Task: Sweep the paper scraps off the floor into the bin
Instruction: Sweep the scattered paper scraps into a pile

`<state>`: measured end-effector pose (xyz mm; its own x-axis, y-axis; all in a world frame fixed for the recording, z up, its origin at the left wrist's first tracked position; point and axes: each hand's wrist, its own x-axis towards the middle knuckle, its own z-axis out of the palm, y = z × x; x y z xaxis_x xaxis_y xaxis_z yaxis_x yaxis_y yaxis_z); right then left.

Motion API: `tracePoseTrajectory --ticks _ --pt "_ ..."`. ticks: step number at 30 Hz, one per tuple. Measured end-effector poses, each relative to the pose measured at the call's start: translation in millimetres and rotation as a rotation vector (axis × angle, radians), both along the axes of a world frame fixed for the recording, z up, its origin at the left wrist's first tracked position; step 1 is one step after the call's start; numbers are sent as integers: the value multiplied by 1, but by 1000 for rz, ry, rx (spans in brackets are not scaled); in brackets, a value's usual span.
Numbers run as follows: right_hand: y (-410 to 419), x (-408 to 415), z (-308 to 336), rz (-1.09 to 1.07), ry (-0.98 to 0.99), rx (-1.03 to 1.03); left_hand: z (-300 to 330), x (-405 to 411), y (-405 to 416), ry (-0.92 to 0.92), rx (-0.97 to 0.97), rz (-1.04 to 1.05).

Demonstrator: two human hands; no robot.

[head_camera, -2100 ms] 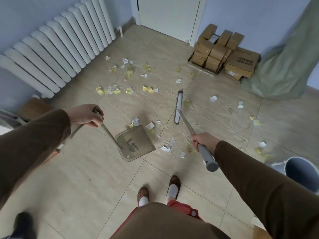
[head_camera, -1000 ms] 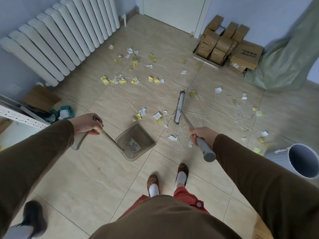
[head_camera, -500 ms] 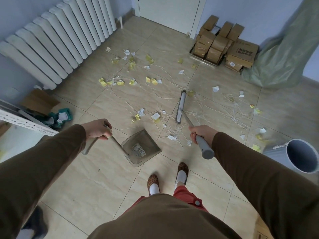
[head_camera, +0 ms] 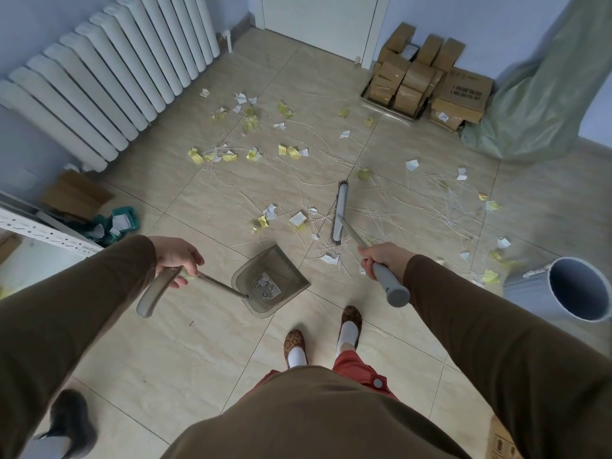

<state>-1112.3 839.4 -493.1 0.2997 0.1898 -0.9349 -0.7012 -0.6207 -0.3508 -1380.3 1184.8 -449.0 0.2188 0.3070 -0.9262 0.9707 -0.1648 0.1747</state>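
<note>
White and yellow paper scraps (head_camera: 270, 212) lie strewn over the tiled floor (head_camera: 185, 342), mixed with thin white strips, from the radiator side across to the bin; a small cluster sits just ahead of the dustpan's open edge and to the left of the broom head. The broom (head_camera: 340, 212) has its long grey head down on the floor among the strips, its handle slanting back to the right hand (head_camera: 381, 258), whose fingers are wrapped round the grey grip near its upper end. The dustpan (head_camera: 270, 281), a translucent brownish scoop with a label inside, rests on the floor with its mouth toward the scraps; no scraps show inside it. Its long handle runs back to the left hand (head_camera: 175, 256), whose fingers are curled round the shaft where it meets the curved grip. The bin (head_camera: 576, 288), a grey-blue round pail, lies tilted with its opening facing the camera at the right edge, with a few yellow scraps beside it on the floor.

The person's feet, in leopard-print shoes (head_camera: 294, 339) with white socks, stand just behind the dustpan. A white radiator (head_camera: 109, 71) lines the left wall, a stack of cardboard boxes (head_camera: 427, 77) sits by the white door (head_camera: 321, 18), and a pale green sack (head_camera: 543, 94) slumps in the right corner.
</note>
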Motion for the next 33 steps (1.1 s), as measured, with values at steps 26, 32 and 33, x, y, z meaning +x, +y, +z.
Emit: tracePoseTrajectory --ticks 26,32,33 --pt "-64 0 16 -196 -92 22 -4 152 -104 -669 204 -185" --pt "-124 12 30 -385 -128 4 -9 220 -173 -718 101 -307" --pt "-136 16 31 -401 -134 -15 -11 231 -185 -720 78 -329"
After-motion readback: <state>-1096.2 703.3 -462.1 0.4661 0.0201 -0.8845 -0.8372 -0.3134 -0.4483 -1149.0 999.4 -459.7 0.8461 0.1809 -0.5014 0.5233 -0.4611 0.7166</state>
